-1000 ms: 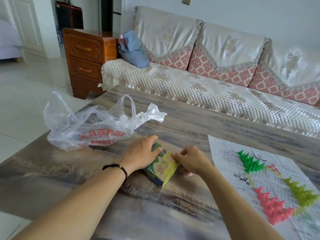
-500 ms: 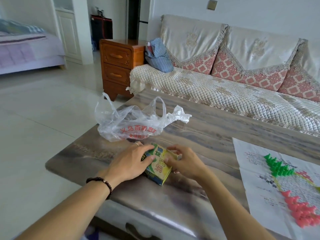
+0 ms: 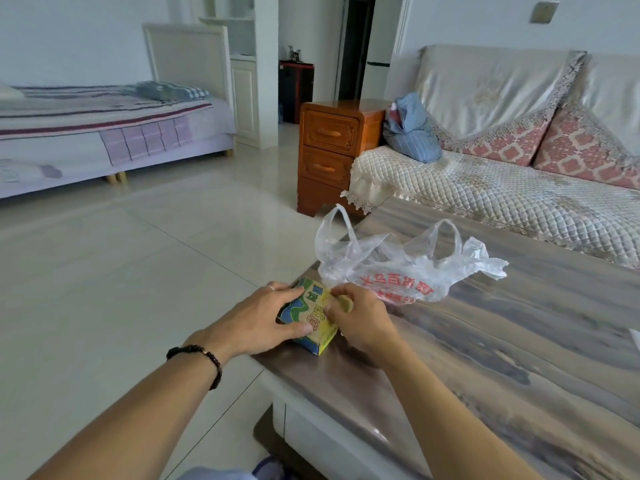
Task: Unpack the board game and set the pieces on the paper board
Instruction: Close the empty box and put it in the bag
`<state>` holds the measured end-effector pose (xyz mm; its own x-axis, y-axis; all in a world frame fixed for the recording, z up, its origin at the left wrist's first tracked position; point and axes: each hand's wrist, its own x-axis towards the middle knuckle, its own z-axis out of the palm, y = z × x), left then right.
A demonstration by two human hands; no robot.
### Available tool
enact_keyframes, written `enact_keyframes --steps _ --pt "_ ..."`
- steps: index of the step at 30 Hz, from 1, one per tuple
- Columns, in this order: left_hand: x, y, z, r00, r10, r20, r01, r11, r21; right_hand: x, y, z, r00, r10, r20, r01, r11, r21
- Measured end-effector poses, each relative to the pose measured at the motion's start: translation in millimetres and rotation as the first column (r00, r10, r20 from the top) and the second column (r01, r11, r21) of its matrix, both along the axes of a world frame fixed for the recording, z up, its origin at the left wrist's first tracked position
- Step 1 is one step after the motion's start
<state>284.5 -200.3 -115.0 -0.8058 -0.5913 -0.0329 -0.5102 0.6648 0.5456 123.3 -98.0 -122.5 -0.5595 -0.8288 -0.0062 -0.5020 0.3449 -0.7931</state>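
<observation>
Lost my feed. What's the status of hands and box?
Left hand and right hand both gripping box at table corner. Plastic bag right behind. Nothing blocking.

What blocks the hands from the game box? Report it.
Nothing visible does. The left hand and right hand are both already on the game box. The plastic bag lies just behind the box, not between.

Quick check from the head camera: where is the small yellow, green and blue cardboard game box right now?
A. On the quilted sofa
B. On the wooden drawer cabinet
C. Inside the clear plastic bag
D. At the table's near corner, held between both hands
D. The small yellow, green and blue cardboard game box sits at the corner of the marble-patterned table, with the left hand and right hand gripping it, in front of the clear plastic bag.
</observation>
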Motion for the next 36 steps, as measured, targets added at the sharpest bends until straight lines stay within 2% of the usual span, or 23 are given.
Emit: enact_keyframes --steps 4,13,17,19,21,23,26,28,32,36 --pt "-9 -9 6 1.0 -0.02 0.009 0.02 0.999 0.026 -2 -10 0 0.999 -0.044 0.009 0.044 0.999 -0.005" --pt "-22 -2 13 1.0 -0.011 0.014 0.012 1.0 -0.025 -13 -6 6 0.993 -0.065 -0.101 0.067 0.998 0.019" --pt "-39 8 23 0.995 0.026 -0.097 -0.042 0.985 -0.169 -30 24 15 0.946 -0.236 -0.22 0.223 0.971 -0.084" --pt "-59 19 27 0.991 0.007 -0.133 -0.035 0.977 -0.21 -49 43 22 0.917 -0.325 -0.231 0.305 0.945 -0.121" --pt "-85 30 29 0.99 -0.035 -0.135 -0.002 0.965 -0.264 -71 62 27 0.886 -0.412 -0.214 0.389 0.91 -0.143" --pt "-115 38 27 0.995 -0.045 -0.087 0.014 0.946 -0.324 -98 77 26 0.843 -0.469 -0.263 0.445 0.883 -0.149" --pt "-159 43 17 1.0 0.009 0.016 -0.004 0.95 -0.312 -140 89 21 0.799 -0.394 -0.454 0.43 0.903 -0.028" --pt "-185 42 10 0.995 0.056 0.082 -0.03 0.956 -0.293 -167 87 21 0.788 -0.324 -0.523 0.427 0.9 0.086" --pt "-223 29 -1 0.988 0.095 0.122 -0.058 0.958 -0.28 -218 63 19 0.847 -0.214 -0.486 0.378 0.886 0.269" --pt "-242 15 -10 0.992 0.07 0.102 -0.053 0.986 -0.16 -249 34 5 0.867 -0.04 -0.497 0.286 0.856 0.43"
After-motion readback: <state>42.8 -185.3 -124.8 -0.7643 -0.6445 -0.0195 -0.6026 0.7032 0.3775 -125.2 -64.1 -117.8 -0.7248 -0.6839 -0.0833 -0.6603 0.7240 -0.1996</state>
